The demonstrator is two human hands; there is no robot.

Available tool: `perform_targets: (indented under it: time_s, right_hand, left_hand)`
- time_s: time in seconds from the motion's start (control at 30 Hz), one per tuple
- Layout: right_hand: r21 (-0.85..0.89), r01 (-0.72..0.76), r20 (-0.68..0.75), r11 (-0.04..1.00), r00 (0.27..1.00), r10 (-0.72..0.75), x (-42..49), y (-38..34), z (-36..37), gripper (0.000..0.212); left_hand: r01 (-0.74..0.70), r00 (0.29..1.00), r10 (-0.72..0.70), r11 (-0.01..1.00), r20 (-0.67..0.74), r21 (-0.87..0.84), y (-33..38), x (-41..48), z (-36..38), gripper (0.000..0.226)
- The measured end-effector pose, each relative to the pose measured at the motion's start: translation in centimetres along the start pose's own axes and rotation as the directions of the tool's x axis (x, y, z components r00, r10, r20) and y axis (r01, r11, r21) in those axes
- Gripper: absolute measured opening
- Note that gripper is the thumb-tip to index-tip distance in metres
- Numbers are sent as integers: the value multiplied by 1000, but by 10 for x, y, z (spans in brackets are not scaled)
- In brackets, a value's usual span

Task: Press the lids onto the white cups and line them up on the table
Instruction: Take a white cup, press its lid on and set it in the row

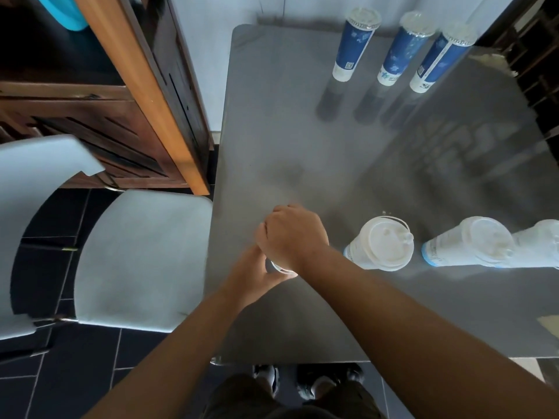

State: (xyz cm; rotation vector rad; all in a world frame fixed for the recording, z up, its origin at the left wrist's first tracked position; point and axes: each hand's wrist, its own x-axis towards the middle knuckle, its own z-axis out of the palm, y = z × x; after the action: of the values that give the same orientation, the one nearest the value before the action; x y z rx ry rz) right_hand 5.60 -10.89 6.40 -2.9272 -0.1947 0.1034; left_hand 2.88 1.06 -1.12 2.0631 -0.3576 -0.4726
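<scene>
Two bare forearms are seen reaching up from the bottom edge of the frame, above dark trousers and a pair of dark shoes (317, 384) on the black tiled floor (75, 373). The hands meet over the near left part of the grey brushed-metal table (302, 131). A white paper cup (279, 269) is enclosed between them, and only a sliver of its rim is exposed. The left hand (257, 273) is wrapped round the cup's side from the lower left, thumb laid along the rim. The right hand (293, 234) is laid over the cup's top, fingers bent down over the far edge. Whether a lid sits beneath the palm cannot be told.

To the right, along the same line, three white lidded cups are stood in a row: the first lidded white cup (379, 243) just beside the right wrist, the second lidded white cup (472, 241) further right, and a third white cup (541, 243) cut off by the right edge of the frame.

At the upper right, three tall blue-and-white cups with clear lids (403, 48) are lined up near the table's far edge.

A pale grey moulded plastic chair (142, 261) is set against the table's left side. A dark wooden cabinet with an orange-brown edge (121, 101) fills the upper left.
</scene>
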Motion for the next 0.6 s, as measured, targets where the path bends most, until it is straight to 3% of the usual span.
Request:
perform_targets:
  time_s: [0.2, 0.4, 0.5, 0.6]
  right_hand:
    - [87, -66, 53, 994, 997, 61, 5, -7, -7, 41]
    - [296, -164, 140, 941, 982, 127, 17, -14, -59, 40]
    - [517, -143, 9, 844, 987, 162, 17, -13, -109, 38]
    - [740, -103, -42, 664, 979, 199, -7, -5, -152, 32]
  left_hand:
    - [62, 997, -61, 997, 36, -43, 9, -4, -11, 55]
    - [93, 982, -52, 969, 180, -231, 38, -15, -36, 53]
    - [54, 986, 5, 934, 166, -352, 68, -23, -55, 56]
    - [6, 993, 43, 903, 105, -431, 99, -35, -78, 52]
